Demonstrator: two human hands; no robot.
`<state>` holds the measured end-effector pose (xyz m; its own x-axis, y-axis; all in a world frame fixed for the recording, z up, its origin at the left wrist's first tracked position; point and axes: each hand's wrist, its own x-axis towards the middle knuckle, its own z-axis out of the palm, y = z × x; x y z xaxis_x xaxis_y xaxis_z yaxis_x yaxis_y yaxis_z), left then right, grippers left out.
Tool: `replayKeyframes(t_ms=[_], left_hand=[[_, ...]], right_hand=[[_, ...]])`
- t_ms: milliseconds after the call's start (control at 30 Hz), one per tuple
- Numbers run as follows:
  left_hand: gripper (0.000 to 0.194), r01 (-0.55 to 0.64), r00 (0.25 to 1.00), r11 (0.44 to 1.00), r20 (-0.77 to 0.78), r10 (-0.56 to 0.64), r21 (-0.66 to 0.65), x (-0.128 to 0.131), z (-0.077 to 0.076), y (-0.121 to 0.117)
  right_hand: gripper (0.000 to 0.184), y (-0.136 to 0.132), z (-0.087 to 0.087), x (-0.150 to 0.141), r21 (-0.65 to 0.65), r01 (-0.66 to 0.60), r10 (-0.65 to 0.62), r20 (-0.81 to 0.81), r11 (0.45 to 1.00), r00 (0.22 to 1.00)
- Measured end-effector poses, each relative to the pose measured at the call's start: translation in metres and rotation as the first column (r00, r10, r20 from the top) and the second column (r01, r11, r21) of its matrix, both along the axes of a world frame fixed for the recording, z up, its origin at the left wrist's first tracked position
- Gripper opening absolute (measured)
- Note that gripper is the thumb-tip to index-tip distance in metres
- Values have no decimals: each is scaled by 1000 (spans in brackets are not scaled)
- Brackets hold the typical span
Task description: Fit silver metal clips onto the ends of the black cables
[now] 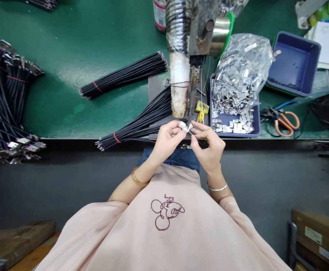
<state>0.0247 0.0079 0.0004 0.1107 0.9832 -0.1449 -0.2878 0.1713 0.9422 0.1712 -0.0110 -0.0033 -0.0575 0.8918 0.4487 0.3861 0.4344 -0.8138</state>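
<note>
My left hand is closed in a pinch at the table edge, with a white wrap on one fingertip. Facing it, my right hand also has its fingertips drawn together. A small metal connector sits between the fingertips of both hands, partly hidden by them. Just above them hang the tip of a soldering machine and a stained white nozzle. Left of my hands lies a bundle of black cables, tied with a red band, some of its ends running behind my fingers.
A blue tray of metal connector shells and a plastic bag stand to the right. Beyond are another blue tray, orange-handled pliers and a solder spool. More cable bundles lie leftward; yellow clip nearby.
</note>
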Motion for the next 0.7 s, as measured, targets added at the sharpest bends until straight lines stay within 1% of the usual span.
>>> replayKeyframes(t_ms=[100, 167, 300, 333, 367, 400, 433, 467, 500, 533, 567, 600, 633, 667, 700], left_hand=[[17, 0, 1000, 1000, -8, 0, 12, -1, 2, 1], [18, 20, 1000, 1000, -22, -20, 6, -1, 3, 0], [17, 68, 995, 998, -72, -68, -3, -1, 4, -5], [15, 86, 991, 996, -99, -85, 5, -1, 4, -6], [13, 111, 985, 994, -138, -108, 19, -2, 3, -8], [11, 143, 973, 989, -190, -134, 37, -2, 3, -10], [9, 183, 953, 981, -257, -162, 60, -3, 3, -13], [8, 228, 923, 970, -335, -188, 83, -4, 1, -16], [7, 274, 887, 956, -413, -209, 104, -6, 0, -19], [8, 313, 849, 942, -480, -221, 119, -7, -2, -22], [10, 340, 819, 932, -526, -228, 126, -8, -5, -26], [11, 352, 806, 927, -544, -232, 127, -9, -8, -29], [12, 344, 811, 931, -538, -229, 123, -10, -11, -32], [13, 316, 831, 941, -513, -214, 120, -11, -14, -35], [13, 268, 860, 956, -477, -179, 124, -12, -17, -37]], right_hand=[[12, 1, 2, 0, 24, -3, 3, -1, 1000, 1000], [12, 0, 2, 0, 27, -13, 12, 12, 1000, 1000], [9, -5, 6, 8, -8, -17, 17, 65, 1000, 998], [6, -6, 8, 11, -19, 12, -11, 73, 1000, 997], [4, -8, 12, 14, -18, 68, -67, 76, 997, 995], [3, -9, 16, 18, 11, 149, -150, 71, 989, 986], [6, -9, 21, 21, 82, 254, -258, 40, 964, 965], [10, -10, 27, 25, 183, 368, -371, -23, 911, 928], [13, -10, 33, 29, 292, 470, -459, -109, 833, 882], [16, -9, 38, 33, 374, 554, -522, -192, 744, 831], [16, -9, 43, 39, 407, 604, -564, -228, 686, 794], [15, -8, 47, 45, 399, 629, -607, -200, 667, 769], [14, -6, 50, 52, 360, 639, -651, -104, 680, 752], [13, -4, 50, 60, 306, 627, -668, 40, 716, 743], [13, -1, 49, 68, 251, 598, -645, 192, 761, 740]])
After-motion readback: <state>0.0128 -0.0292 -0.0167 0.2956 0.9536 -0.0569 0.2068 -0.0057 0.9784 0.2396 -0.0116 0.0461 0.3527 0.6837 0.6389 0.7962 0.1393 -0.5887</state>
